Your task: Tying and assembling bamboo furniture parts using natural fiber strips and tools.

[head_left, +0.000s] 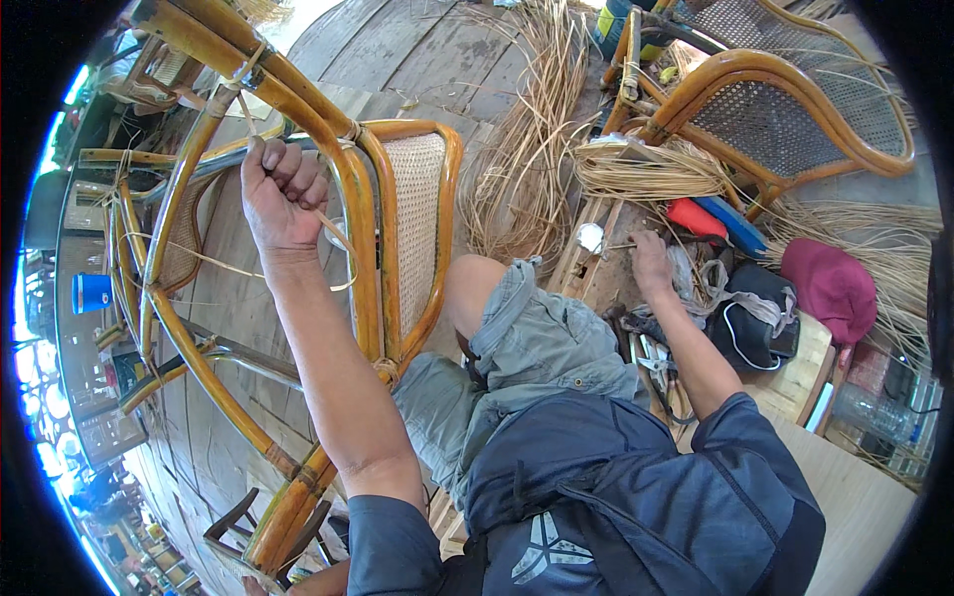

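Our left hand [285, 195] is curled closed on a pale cane strip [338, 235] beside the rattan chair frame [365, 268]; we cannot tell whether our right hand [652, 264] grips anything. The strip looks light, springy, splittable; we should pinch it near the frame.

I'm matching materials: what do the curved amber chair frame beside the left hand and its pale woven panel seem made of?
Curved amber chair frame: probably rattan, glossily varnished, from sheen and bends. Pale woven panel: likely matt cane, from its lattice.
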The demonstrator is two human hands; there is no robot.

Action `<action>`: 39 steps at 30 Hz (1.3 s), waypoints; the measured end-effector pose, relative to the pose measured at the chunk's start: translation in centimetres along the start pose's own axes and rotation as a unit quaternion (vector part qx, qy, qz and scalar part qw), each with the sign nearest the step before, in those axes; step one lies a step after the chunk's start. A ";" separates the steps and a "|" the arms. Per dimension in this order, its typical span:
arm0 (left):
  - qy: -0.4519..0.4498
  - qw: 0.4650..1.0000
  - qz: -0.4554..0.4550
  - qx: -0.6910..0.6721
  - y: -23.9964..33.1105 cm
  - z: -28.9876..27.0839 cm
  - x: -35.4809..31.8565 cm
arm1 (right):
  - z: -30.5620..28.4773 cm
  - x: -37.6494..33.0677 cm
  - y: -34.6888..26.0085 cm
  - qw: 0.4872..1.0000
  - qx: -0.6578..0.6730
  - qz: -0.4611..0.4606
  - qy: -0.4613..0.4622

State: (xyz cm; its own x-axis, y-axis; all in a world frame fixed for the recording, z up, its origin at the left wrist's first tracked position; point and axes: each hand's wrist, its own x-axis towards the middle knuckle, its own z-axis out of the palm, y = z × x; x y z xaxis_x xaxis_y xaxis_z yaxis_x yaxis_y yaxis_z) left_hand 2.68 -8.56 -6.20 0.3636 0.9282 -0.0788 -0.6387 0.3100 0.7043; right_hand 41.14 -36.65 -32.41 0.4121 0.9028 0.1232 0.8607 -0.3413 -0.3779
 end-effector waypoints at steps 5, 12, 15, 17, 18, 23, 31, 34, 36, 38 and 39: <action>0.004 1.000 0.002 0.008 0.7 0.0 -0.6 | -2.1 2.1 -6.5 0.937 0.206 0.259 -0.110; -0.023 1.000 -0.007 -0.003 0.6 -0.3 -0.1 | -1.0 3.1 -10.2 0.953 -0.134 -0.248 -0.110; -0.031 0.999 -0.010 -0.014 0.4 -0.2 0.1 | 0.7 3.1 -9.9 0.905 -0.249 -0.291 -0.188; -0.030 0.999 -0.012 -0.015 0.3 0.0 0.2 | 0.6 3.1 -10.0 0.881 -0.292 -0.315 -0.196; -0.028 0.999 -0.011 -0.016 0.2 0.1 0.1 | 0.0 3.1 -10.3 0.875 -0.295 -0.319 -0.214; -0.015 1.000 -0.002 -0.011 0.3 -0.1 -0.1 | -1.3 3.3 -10.1 0.903 -0.288 -0.292 -0.130; -0.022 1.000 0.013 -0.017 -0.2 -0.4 -0.1 | -4.2 2.1 -7.2 0.988 -0.081 -0.077 -0.108; -0.038 0.999 0.007 -0.026 0.4 -0.2 -0.4 | -3.6 2.2 -7.7 0.986 -0.102 -0.041 -0.128; -0.023 0.999 0.010 -0.020 0.0 -0.1 -0.1 | -2.4 2.2 -7.7 0.982 -0.120 -0.038 -0.142; -0.028 0.999 0.006 -0.018 -0.1 -0.2 0.0 | -1.4 2.3 -8.2 0.970 -0.163 0.007 -0.178; -0.031 0.999 0.004 -0.015 -0.1 -0.3 0.1 | -1.5 2.3 -8.1 0.971 -0.162 0.007 -0.177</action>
State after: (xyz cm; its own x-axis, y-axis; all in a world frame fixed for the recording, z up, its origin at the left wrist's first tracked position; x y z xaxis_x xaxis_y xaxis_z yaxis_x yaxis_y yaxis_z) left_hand 2.60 -8.43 -6.52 0.3991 0.9164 -0.0301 -0.6616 0.3105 0.6826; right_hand 35.59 -32.18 -27.72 0.3456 0.9109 -0.2254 0.9280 -0.3674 -0.0619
